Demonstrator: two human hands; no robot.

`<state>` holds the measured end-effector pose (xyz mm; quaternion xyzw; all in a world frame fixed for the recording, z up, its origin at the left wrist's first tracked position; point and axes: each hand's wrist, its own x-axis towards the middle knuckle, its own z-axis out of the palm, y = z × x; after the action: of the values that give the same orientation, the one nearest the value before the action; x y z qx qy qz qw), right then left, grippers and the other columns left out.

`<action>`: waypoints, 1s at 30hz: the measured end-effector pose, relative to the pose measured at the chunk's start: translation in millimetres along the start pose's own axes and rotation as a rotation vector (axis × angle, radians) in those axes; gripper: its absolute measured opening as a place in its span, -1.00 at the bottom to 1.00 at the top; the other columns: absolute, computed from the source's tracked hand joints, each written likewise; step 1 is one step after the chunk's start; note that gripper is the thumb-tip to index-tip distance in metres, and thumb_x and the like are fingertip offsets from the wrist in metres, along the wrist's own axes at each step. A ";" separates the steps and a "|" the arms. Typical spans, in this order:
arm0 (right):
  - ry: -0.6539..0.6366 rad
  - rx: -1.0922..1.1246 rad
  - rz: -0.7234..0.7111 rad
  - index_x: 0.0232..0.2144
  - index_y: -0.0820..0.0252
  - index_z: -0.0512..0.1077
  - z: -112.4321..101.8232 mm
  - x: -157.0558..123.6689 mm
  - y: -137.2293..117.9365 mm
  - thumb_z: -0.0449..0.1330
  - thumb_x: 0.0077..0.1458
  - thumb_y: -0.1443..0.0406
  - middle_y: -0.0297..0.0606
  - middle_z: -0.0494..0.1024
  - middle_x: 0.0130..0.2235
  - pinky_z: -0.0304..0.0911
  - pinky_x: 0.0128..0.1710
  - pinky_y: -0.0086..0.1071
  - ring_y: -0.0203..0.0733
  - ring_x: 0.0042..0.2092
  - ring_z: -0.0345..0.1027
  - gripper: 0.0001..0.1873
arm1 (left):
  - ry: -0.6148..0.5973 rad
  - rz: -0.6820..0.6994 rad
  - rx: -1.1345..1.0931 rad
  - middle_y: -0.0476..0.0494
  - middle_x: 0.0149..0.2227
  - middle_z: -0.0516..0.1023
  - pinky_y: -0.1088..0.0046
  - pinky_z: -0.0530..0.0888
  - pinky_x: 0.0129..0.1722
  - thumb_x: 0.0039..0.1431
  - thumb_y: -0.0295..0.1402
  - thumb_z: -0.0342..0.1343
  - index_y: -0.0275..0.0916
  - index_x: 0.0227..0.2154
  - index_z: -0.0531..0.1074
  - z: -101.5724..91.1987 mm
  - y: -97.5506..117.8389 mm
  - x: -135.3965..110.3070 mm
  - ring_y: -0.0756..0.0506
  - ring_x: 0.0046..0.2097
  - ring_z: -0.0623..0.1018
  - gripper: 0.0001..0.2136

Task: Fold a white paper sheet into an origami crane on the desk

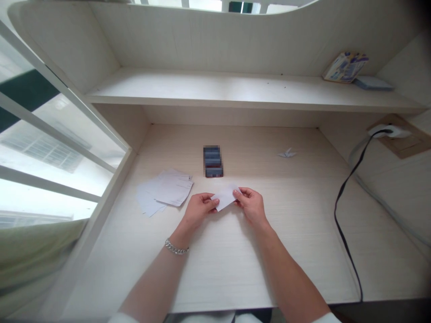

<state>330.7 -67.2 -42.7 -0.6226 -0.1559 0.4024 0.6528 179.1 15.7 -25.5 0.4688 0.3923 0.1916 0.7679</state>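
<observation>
A small white sheet of paper [225, 198] is stretched between my two hands, just above the desk. My left hand [201, 207] pinches its left end between thumb and fingers. The right end is gripped the same way by my right hand [251, 204]. To the left lies a loose pile of white paper sheets [173, 186], fanned out and overlapping. Beyond my hands a phone [213, 161] lies on the desk, its screen blurred. A small folded white paper bird [287, 153] rests farther back on the right.
A shelf [215, 87] spans the back above the desk [215, 269], with a colourful box [346, 67] and a flat pale-blue object [373, 83] at its right. A black cable [340, 193] hangs from a wall socket [409, 137]. White window bars [50, 130] line the left.
</observation>
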 end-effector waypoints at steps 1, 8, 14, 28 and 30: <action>-0.006 0.002 0.002 -0.35 0.30 0.49 -0.1 0.0 0.0 0.35 -0.28 0.12 -0.18 0.55 -0.40 0.32 -0.47 -0.36 -0.20 -0.43 0.39 -0.56 | -0.002 0.001 0.001 -0.13 -0.53 0.50 0.48 0.41 -0.44 -0.23 -0.24 0.31 -0.42 -0.34 0.50 -0.4 -0.5 -0.4 0.01 -0.50 0.44 -0.62; -0.037 0.025 0.029 -0.38 0.29 0.52 0.4 -1.1 -2.2 0.36 -0.27 0.16 -0.21 0.55 -0.44 0.28 -0.48 -0.39 -0.23 -0.44 0.38 -0.62 | -0.014 0.011 0.036 -0.14 -0.53 0.51 0.49 0.41 -0.44 -0.18 -0.25 0.28 -0.41 -0.36 0.47 -3.4 -2.9 -3.6 0.00 -0.49 0.46 -0.66; -0.163 -0.039 0.061 -0.43 0.30 0.52 -3.1 -6.7 -10.7 0.38 -0.31 0.16 -0.24 0.53 -0.51 0.25 -0.50 -0.40 -0.26 -0.50 0.34 -0.63 | -0.133 0.031 0.218 -0.17 -0.46 0.53 0.50 0.36 -0.47 -0.13 -0.26 0.23 -0.35 -0.40 0.46 -4.9 4.7 -10.8 -0.04 -0.45 0.48 -0.74; -0.156 -0.143 0.057 -0.51 0.31 0.49 10.7 -18.7 -1.9 0.30 -0.19 0.07 -0.22 0.50 -0.56 0.25 -0.54 -0.40 -0.26 -0.53 0.33 -0.63 | 0.022 0.113 0.169 -0.11 -0.48 0.53 0.55 0.32 -0.53 -0.06 -0.15 0.18 -0.32 -0.41 0.44 -0.3 -13.7 -3.7 0.00 -0.49 0.45 -0.71; -0.163 -0.171 0.049 -0.51 0.30 0.49 10.5 -19.6 -3.6 0.30 -0.19 0.07 -0.22 0.50 -0.56 0.24 -0.54 -0.40 -0.27 -0.54 0.33 -0.64 | 0.033 0.116 0.168 -0.12 -0.48 0.53 0.54 0.33 -0.52 -0.05 -0.15 0.17 -0.33 -0.41 0.45 -0.2 -13.9 -3.7 0.00 -0.48 0.46 -0.70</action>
<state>312.3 -73.8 -31.6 -0.6450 -0.2269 0.4524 0.5726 175.6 6.6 -36.1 0.5504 0.3915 0.2099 0.7069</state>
